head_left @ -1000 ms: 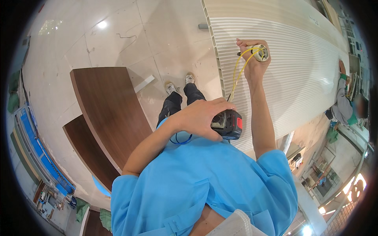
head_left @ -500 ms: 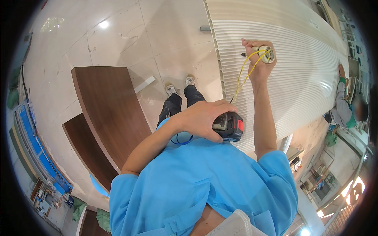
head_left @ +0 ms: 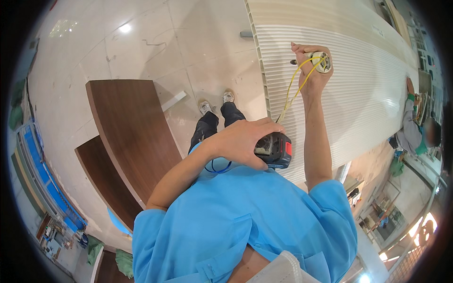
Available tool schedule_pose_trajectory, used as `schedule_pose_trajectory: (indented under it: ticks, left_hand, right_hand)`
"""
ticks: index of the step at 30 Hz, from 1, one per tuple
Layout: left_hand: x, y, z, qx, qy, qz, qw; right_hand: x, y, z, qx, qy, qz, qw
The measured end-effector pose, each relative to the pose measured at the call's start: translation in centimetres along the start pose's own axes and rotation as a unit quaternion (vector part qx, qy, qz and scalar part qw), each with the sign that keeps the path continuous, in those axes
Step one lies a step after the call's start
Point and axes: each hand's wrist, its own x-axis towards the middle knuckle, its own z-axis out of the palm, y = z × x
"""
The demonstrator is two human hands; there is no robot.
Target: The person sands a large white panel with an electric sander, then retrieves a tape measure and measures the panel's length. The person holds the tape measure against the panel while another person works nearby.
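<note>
In view, the ribbed panel point(head_left: 354, 108) is overlapped by a black battery pack point(head_left: 277, 156), gripped by the left hand point(head_left: 239, 143), and a pale cylinder point(head_left: 322, 62), clasped by the right hand point(head_left: 315, 81) and shifted slightly rightward; mere repositioning is suggested, its yellow wires point(head_left: 283, 114) still trailing.

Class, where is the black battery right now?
In the head view, the black battery is slightly right of centre, held in the left hand, by the blue shirt.
</note>
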Motion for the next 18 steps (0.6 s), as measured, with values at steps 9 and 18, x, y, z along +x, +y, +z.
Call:
schedule_pose_trajectory:
  ticks: [9, 18]
  left_hand:
    - [0.1, -0.4, -0.4, 0.011, -0.006, -0.007, 1.000]
    - [-0.2, -0.3, -1.0, 0.007, 0.010, -0.004, 1.000]
  right_hand:
    - [-0.3, 0.9, 1.1, -0.042, 0.005, 0.050, 0.998]
    - [0.8, 0.9, 1.3, -0.044, -0.010, 0.023, 0.999]
